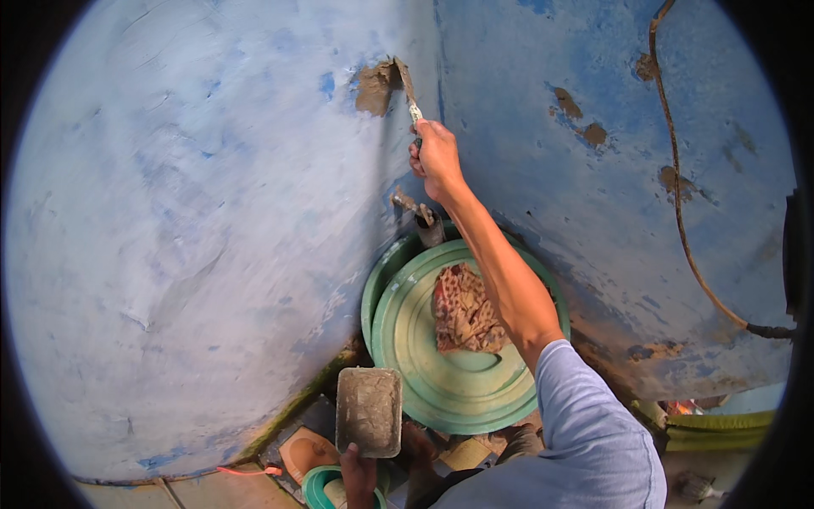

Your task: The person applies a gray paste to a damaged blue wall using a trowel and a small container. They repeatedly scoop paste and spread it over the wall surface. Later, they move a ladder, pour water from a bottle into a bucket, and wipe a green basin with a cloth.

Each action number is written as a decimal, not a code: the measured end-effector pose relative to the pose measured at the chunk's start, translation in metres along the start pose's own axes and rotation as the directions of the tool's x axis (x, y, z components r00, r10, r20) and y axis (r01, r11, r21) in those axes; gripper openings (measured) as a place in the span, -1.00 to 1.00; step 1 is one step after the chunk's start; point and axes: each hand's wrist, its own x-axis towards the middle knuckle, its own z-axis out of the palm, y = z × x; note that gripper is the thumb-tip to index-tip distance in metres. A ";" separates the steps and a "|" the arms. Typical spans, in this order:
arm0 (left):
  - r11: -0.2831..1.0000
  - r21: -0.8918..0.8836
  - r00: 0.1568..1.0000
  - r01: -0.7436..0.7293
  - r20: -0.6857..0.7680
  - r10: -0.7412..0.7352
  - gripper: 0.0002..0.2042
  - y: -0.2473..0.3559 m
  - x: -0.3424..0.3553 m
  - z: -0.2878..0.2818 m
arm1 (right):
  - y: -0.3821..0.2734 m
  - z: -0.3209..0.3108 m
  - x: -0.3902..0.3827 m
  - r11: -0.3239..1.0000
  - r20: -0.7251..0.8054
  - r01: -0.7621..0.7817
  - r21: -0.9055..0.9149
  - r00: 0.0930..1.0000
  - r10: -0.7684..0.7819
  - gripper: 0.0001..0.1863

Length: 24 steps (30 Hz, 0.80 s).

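My right hand [437, 158] is raised at the corner of the blue walls, its fingers wrapped round the handle of a putty knife [407, 83]. The knife's blade lies against the left wall [212, 212], at the edge of a wet brown patch of mortar [373, 88]. Low in the view, my left hand [358, 468] grips the near edge of a rectangular tray [370, 371]. Grey-brown mortar [370, 411] coats the inside of that tray. Some of the left fingers are hidden under it.
Below my right arm stands a green tub with a round lid [407, 373], a crumpled patterned cloth [466, 310] on top. A tap [413, 206] juts from the corner above it. On the right wall hang a brown cable [676, 161] and several mortar spots. A green bucket [318, 488] sits beside my left hand.
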 end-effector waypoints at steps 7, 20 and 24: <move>1.000 -0.006 1.000 -0.013 -0.004 0.013 -0.48 0.009 -0.008 -0.014 | 0.009 0.026 -0.014 0.999 -0.021 -0.033 -0.006 0.999 0.032 -0.77; 0.999 -0.031 0.999 -0.040 0.021 0.040 -0.46 0.027 -0.021 -0.027 | 0.025 0.030 -0.073 0.975 0.099 -0.223 -0.008 0.970 0.223 -0.75; 0.998 -0.038 0.999 -0.048 -0.008 0.047 -0.48 0.029 -0.024 -0.027 | 0.012 0.008 -0.065 0.940 0.101 -0.309 0.143 0.950 0.297 -0.74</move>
